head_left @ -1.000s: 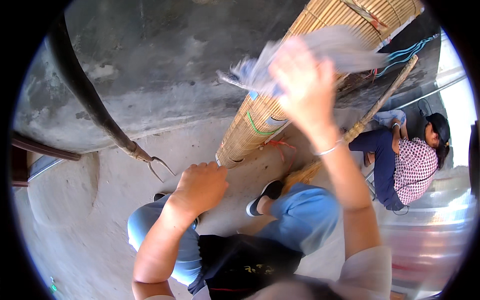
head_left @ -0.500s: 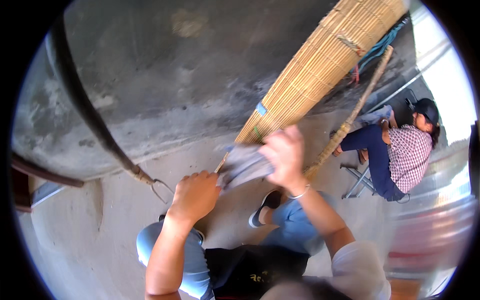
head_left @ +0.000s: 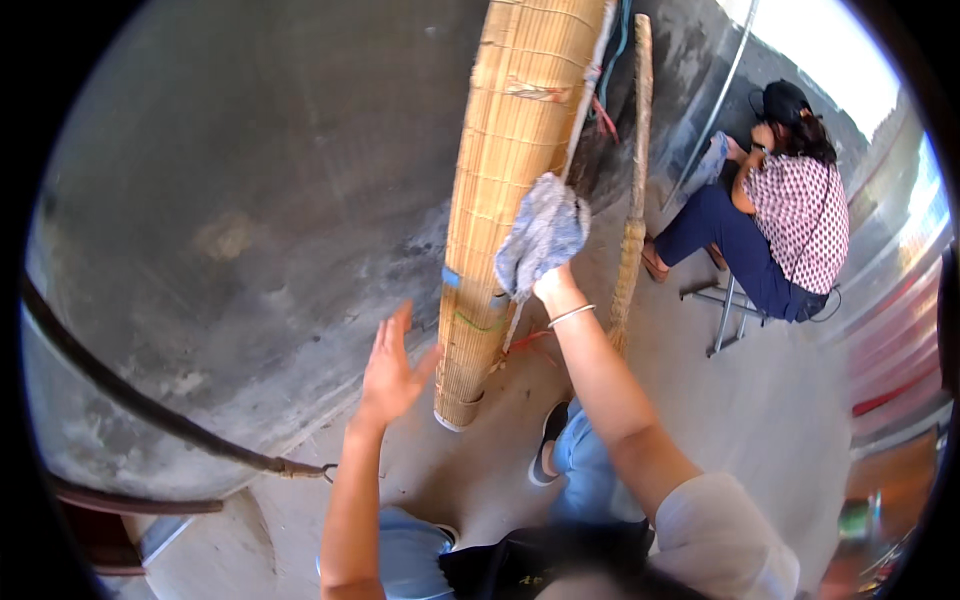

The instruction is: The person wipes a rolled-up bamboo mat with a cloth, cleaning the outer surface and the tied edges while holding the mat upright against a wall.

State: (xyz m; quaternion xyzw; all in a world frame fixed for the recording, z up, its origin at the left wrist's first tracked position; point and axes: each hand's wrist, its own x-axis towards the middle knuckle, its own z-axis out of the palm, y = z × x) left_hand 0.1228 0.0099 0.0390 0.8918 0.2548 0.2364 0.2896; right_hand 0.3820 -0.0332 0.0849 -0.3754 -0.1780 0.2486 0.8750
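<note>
A tall rolled bamboo mat point(head_left: 515, 140) leans upright against the dark wall in front of me. My right hand point(head_left: 555, 283), a bangle on its wrist, grips a crumpled grey-blue cloth point(head_left: 545, 232) by its lower end. The cloth overlaps the right side of the mat in the picture; whether it touches, I cannot tell. To the left of the mat's lower part, my left hand point(head_left: 393, 370) is raised with its fingers apart and nothing in it.
A broom point(head_left: 640, 150) with a long wooden handle stands right of the mat. Farther right, a person point(head_left: 800, 210) sits on a folding stool point(head_left: 735, 310), holding a bluish cloth. A dark pole point(head_left: 150, 405) with a metal end slants along the left wall.
My left hand has come off the cloth and opened. My right hand has carried the cloth up beside the mat. The view has turned, so the mat now looks more upright.
</note>
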